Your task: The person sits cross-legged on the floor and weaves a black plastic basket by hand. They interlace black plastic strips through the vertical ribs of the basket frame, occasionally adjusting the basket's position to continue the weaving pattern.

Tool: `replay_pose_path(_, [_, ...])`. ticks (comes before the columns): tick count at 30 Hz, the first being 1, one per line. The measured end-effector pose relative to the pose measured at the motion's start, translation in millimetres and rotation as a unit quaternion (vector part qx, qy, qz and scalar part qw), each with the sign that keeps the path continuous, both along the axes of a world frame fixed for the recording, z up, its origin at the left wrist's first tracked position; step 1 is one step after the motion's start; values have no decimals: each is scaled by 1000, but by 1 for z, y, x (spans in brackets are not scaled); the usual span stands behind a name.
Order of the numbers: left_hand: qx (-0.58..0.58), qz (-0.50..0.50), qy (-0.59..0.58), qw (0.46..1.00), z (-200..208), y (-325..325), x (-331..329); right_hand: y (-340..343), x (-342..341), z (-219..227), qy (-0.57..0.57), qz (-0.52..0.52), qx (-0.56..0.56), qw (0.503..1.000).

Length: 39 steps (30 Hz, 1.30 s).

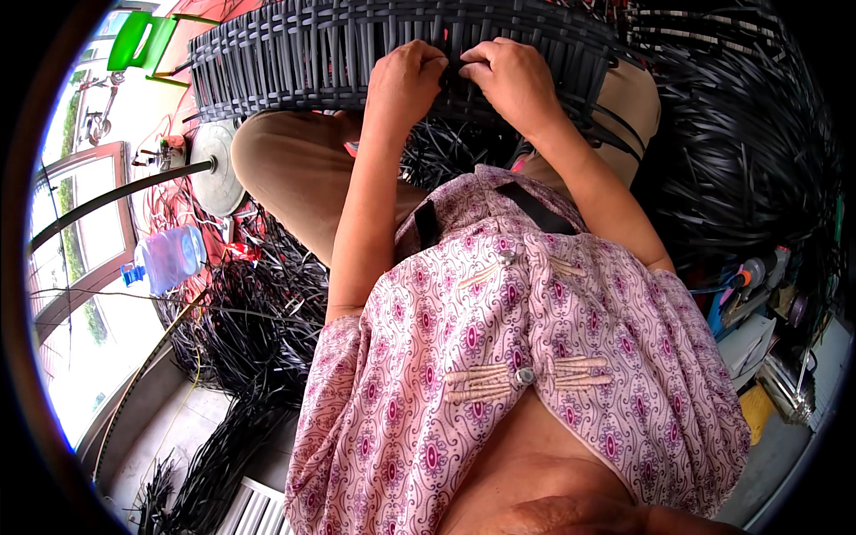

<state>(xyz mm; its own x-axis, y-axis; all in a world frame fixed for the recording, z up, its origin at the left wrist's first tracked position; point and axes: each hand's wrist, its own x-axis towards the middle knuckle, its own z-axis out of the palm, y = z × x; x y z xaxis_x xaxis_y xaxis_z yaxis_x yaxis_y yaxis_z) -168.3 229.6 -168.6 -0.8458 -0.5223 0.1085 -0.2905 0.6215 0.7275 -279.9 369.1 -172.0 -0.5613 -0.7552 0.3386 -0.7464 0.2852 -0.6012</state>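
A dark grey woven panel (303, 58) of flat plastic strips lies across my raised knees, curving from left to right. My left hand (406, 82) is closed at the middle of the panel, thumb and fingers pinching a dark strip in the weave. Close beside it, my right hand (508, 76) is likewise closed, its fingertips pressed together on the strips. A narrow gap separates the two hands. The exact piece between the fingertips blends into the dark weave. Loose strip ends hang below the panel at its right side.
A large heap of black strips (731, 152) lies to the right, another pile (259, 339) at the left. Also left are a round grey base (217, 169) with a curved pole, a clear water jug (174, 259) and a green chair (143, 43). Tools and boxes crowd the lower right.
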Motion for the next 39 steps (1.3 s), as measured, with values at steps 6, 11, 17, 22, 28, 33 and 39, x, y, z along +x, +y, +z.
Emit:
replay_pose_path(6, [112,2,37,993,2,4,3,3,5,-4,-19,-3,-13,1000])
replay_pose_path(11, [-10,0,70,997,-4,12,2,15,20,-1,-33,-24,-92,995])
replay_pose_path(17, [-128,55,11,990,-10,28,-7,14,23,-7,-133,-75,-184,971])
replay_pose_path(22, [-116,81,50,989,-19,26,-13,13,18,-12,-211,-88,-179,957])
replay_pose_path(28, [-122,106,33,986,-12,39,-20,11,16,-16,-239,-90,-184,949])
replay_pose_path(33, [-141,127,52,981,-9,45,-19,10,15,-19,-242,-92,-178,949])
replay_pose_path(39, [-66,105,108,986,-19,33,-21,13,10,-14,-215,-76,-129,965])
